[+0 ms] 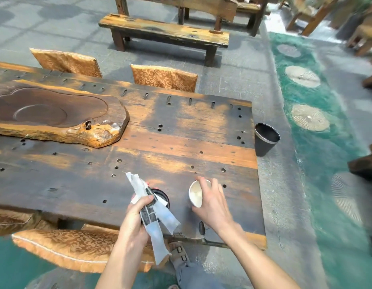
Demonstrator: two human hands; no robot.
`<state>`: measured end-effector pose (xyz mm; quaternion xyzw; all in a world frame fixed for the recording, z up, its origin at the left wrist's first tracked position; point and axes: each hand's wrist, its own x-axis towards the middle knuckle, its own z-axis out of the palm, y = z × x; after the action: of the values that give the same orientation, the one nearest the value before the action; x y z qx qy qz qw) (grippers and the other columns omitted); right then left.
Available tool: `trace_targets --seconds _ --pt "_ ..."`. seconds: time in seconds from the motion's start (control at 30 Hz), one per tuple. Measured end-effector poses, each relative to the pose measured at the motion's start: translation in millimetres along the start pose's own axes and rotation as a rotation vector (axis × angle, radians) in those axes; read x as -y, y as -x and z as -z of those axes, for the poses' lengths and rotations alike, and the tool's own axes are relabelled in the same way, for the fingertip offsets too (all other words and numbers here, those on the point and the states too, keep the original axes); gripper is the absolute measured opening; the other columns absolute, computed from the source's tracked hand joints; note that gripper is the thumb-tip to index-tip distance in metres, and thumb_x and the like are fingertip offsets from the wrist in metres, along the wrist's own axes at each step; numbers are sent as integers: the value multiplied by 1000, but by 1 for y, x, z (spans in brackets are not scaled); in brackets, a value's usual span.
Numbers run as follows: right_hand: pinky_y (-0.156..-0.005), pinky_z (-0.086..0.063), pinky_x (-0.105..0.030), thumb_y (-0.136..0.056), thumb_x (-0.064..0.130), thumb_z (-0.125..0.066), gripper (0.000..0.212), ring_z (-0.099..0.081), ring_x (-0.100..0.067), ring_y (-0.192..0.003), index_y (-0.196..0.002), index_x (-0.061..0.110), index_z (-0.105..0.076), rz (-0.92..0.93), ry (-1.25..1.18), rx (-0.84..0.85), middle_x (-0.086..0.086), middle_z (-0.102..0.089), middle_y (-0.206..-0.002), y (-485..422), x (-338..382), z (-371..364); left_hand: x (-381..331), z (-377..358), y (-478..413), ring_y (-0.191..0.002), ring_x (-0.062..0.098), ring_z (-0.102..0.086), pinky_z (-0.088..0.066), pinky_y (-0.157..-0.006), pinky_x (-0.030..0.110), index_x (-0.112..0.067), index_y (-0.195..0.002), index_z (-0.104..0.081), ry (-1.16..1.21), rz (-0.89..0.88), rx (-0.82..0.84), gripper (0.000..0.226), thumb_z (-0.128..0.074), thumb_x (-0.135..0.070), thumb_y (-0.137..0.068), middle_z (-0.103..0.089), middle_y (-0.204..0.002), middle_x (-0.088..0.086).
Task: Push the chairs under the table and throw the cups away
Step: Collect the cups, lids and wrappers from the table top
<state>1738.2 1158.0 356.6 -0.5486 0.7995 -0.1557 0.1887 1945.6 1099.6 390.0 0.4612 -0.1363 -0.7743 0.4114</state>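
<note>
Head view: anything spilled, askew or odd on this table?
Nothing spilled. The pale cup is tipped on its side, but the right hand grips it and it looks empty. The left hand holds crumpled wrappers. The near chair juts out from the table.

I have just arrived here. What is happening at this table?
A person is clearing the wooden table. The left grip holds white paper wrappers together with a dark cup. The right grip holds a white cup, tilted, near the table's edge. A dark bin stands on the floor beside the table's end; neither cup is in it yet. Cushioned chairs sit close along the table.
</note>
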Motion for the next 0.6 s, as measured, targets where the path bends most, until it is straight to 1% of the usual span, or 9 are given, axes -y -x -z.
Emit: trace_targets --seconds 0.03,0.1,0.17,0.2,0.3,0.4,0.43,0.53,0.6 --pt "-92 -49 -37 -73 20 -75 83 -40 -28 -120 -144 31 -36 -9 -15 -21 -4 -37 -126 10 -4 7 6 -4 6 -65 20 -66 -53 -66 34 -18 -112 -67 -10 -5 2 33 -57 1 -87 -66 -81 9" --pt "-101 -45 -35 -70 17 -77 82 -36 -27 -127 -143 25 -39 -2 -39 -73 -4 -37 -135 28 -13 20 18 -16 15 -59 19 -67 -53 -62 32 -14 -103 -64 -29 18 -1 23 -55 2 -91 -68 -72 8" --pt "-109 -38 -32 -71 19 -80 81 -33 -24 -133 -141 20 -40 -8 -42 -129 -2 -35 -143 48 -26 36 32 -32 26 -56 18 -67 -53 -61 33 -13 -93 -61 -60 64 14 16 -54 2 -91 -67 -65 6" --pt "-110 -36 -31 -72 23 -81 82 -32 -23 -133 -142 19 -39 -24 -38 -147 0 -36 -144 59 -33 44 39 -40 32 -56 18 -67 -53 -63 34 -12 -91 -60 -68 81 39 15 -54 2 -91 -67 -65 7" --pt "-107 -38 -34 -74 29 -83 87 -35 -22 -129 -147 23 -36 -61 -42 -185 1 -39 -140 87 -53 65 58 -62 45 -58 21 -67 -52 -67 37 -11 -89 -60 -80 140 106 16 -55 3 -89 -65 -70 9" --pt "-105 -42 -36 -75 27 -83 85 -34 -21 -129 -144 43 -35 -85 -54 -217 1 -35 -137 114 -75 87 79 -88 55 -57 24 -67 -57 -61 34 -11 -88 -60 -105 196 143 15 -55 4 -89 -66 -69 11" --pt "-105 -42 -36 -76 26 -83 82 -33 -21 -129 -141 46 -37 -95 -56 -221 0 -35 -138 120 -82 92 85 -96 57 -56 24 -68 -58 -60 34 -11 -87 -61 -106 209 156 16 -54 4 -88 -67 -68 11" --pt "-100 -46 -38 -75 28 -83 71 -33 -23 -130 -133 43 -45 -136 -69 -240 1 -33 -140 133 -106 110 104 -123 69 -54 26 -69 -59 -55 37 -12 -83 -59 -118 269 184 17 -54 3 -89 -68 -64 12" --pt "-100 -47 -39 -74 28 -84 68 -34 -23 -128 -130 42 -47 -161 -89 -254 2 -33 -139 135 -123 120 116 -141 73 -53 26 -69 -58 -53 38 -13 -83 -58 -145 309 202 16 -55 2 -90 -69 -64 12"
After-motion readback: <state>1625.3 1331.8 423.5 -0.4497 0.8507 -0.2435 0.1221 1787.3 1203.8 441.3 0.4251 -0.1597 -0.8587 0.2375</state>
